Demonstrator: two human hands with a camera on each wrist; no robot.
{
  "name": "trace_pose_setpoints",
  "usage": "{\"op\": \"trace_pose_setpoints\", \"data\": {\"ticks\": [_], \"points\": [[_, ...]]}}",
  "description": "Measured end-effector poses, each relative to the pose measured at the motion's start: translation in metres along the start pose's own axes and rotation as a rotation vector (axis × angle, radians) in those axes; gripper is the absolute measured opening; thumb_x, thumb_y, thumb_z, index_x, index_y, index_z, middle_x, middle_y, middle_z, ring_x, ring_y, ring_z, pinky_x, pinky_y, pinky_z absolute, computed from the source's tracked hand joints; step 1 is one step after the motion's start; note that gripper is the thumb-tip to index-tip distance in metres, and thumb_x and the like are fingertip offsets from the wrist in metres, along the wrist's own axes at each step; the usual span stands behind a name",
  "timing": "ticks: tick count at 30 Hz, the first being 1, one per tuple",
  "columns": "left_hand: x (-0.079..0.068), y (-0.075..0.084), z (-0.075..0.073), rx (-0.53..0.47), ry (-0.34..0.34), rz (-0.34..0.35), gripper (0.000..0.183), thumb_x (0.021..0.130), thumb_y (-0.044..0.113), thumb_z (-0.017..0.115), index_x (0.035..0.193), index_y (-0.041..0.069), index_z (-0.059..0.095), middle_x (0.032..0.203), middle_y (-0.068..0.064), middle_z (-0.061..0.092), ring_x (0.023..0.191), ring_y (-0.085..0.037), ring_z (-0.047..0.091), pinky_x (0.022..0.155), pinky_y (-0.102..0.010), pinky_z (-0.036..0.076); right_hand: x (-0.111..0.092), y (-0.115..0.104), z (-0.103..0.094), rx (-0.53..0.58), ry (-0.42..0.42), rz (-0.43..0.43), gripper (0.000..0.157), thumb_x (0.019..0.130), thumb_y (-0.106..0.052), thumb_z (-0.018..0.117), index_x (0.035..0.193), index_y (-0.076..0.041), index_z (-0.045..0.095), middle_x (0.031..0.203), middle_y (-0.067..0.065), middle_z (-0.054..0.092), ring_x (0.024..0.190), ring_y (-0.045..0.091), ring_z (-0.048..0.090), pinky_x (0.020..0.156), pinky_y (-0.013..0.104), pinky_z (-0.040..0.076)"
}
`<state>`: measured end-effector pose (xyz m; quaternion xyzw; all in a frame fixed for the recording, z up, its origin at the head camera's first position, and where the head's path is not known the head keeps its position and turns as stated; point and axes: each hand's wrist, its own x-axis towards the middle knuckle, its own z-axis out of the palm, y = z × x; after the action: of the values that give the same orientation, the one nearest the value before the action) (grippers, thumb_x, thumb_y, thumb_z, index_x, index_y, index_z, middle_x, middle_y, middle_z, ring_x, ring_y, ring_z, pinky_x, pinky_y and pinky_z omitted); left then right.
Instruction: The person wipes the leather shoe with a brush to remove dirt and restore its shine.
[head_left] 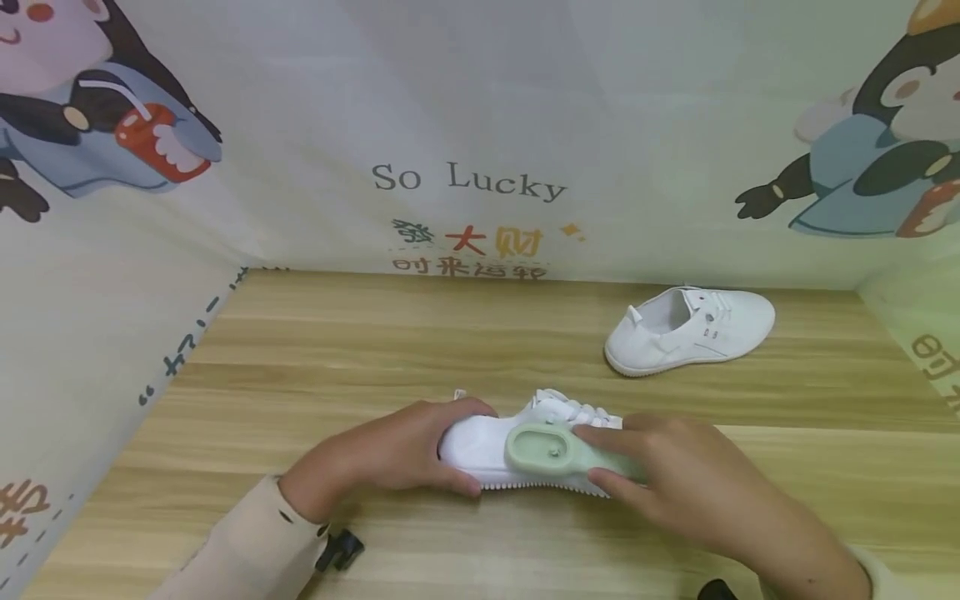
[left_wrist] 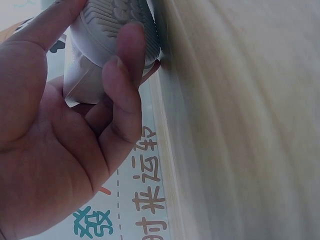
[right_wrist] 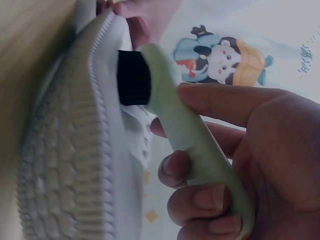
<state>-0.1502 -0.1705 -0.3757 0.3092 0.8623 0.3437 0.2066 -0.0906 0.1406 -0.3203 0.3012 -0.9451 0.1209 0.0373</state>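
A white lace-up shoe (head_left: 480, 446) lies tipped on its side near the front of the wooden table, its ribbed sole turned toward me. My left hand (head_left: 405, 446) grips its heel, thumb and fingers wrapped around the back end; the left wrist view shows the curled fingers against the patterned sole (left_wrist: 117, 30). In my right hand (head_left: 675, 467) is a pale green shoe brush (head_left: 540, 448), its handle gripped by curled fingers. The right wrist view shows the brush's black bristles (right_wrist: 134, 79) against the shoe's side upper.
A second white shoe (head_left: 693, 332) stands upright at the back right of the wooden table (head_left: 360, 333). A printed cloth backdrop (head_left: 480, 100) rises behind the table and along both sides. A black clip-like piece (head_left: 341, 550) sits by the left cuff.
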Motion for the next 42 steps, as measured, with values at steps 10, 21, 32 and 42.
{"op": "trace_pose_setpoints", "data": {"ticks": [10,21,32,42], "points": [[0.001,0.000,0.000,-0.004,0.003,-0.004,0.071,0.074,0.037,0.088,0.136,0.032,0.053,0.120,0.015,0.065,0.104,-0.006,0.061,0.093,-0.032,0.048,0.006,-0.013,0.018,-0.033,0.041,-0.011,0.043,0.092,-0.043,0.069,0.134,-0.035,0.064,0.092,-0.005,0.067,0.067,0.008,0.059,0.061,0.032,0.050],[0.001,0.000,0.000,-0.008,0.000,0.008,0.071,0.075,0.037,0.088,0.137,0.035,0.052,0.123,0.018,0.064,0.105,-0.006,0.061,0.094,-0.032,0.047,0.005,-0.011,0.017,-0.024,0.025,0.025,0.043,0.092,-0.046,0.068,0.135,-0.037,0.062,0.095,-0.004,0.069,0.076,0.014,0.066,0.065,0.038,0.052],[0.000,-0.001,0.001,0.011,0.008,0.012,0.071,0.075,0.039,0.087,0.137,0.032,0.052,0.120,0.013,0.065,0.100,-0.007,0.061,0.092,-0.031,0.048,0.001,-0.001,-0.001,-0.043,-0.018,0.038,0.039,0.090,-0.041,0.072,0.129,-0.034,0.067,0.089,-0.008,0.068,0.072,0.005,0.056,0.064,0.033,0.049],[-0.001,-0.001,0.000,0.006,0.007,-0.001,0.072,0.075,0.038,0.087,0.138,0.032,0.052,0.118,0.014,0.064,0.099,-0.007,0.061,0.091,-0.030,0.048,-0.003,0.007,-0.008,-0.029,-0.035,0.046,0.038,0.091,-0.041,0.071,0.128,-0.034,0.068,0.086,-0.012,0.065,0.070,0.003,0.052,0.063,0.030,0.046]]}}
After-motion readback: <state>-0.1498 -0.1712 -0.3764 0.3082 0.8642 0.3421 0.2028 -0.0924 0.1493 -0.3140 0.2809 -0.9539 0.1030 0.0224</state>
